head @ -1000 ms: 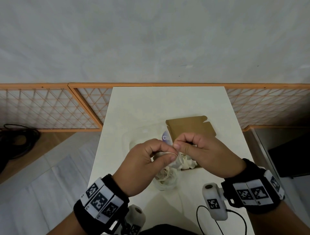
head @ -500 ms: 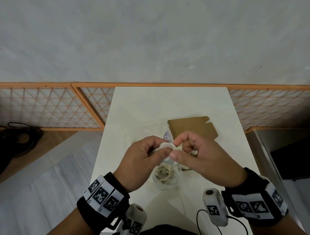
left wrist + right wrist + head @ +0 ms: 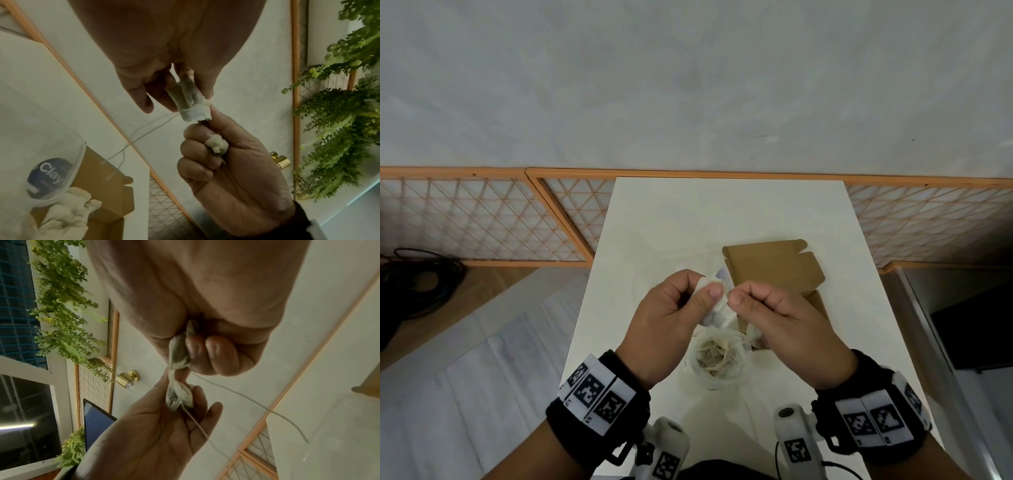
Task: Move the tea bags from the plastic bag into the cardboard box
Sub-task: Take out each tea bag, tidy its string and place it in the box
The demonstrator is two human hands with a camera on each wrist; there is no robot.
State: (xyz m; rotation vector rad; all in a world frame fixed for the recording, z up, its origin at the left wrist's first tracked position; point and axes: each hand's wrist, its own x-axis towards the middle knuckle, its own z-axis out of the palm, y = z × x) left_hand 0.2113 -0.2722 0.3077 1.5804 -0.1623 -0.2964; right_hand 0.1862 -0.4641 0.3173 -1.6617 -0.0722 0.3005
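Hands raised since earlier; left hand [image 3: 671,318] and right hand [image 3: 777,315] pinch tea bag [image 3: 717,305], long axis running hand-to-hand.

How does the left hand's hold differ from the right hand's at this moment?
The left hand pinches one tea bag between thumb and fingertips, other fingers looser; the right hand pinches that bag's edge while its curled fingers also clutch a second tea bag. Both are raised above the plastic bag.
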